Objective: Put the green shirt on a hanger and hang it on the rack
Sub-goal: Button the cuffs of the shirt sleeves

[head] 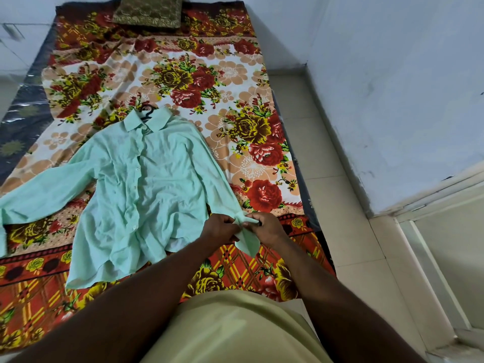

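One green shirt (146,179), flat on floral bedsheet (235,74), hanger hook (147,112) at collar (135,121). Thin, limp, light by look. Left hand (218,229) and right hand (267,227) together, pinching one cuff (247,241). Probably best lifted by hook.

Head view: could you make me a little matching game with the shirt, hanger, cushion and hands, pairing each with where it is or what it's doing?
1 shirt
2 hanger
3 cushion
4 left hand and right hand

A at the sheet's far end
B pinching a cuff
C spread flat on the sheet
D hook poking out at the collar

Pairs: 1-C, 2-D, 3-A, 4-B.
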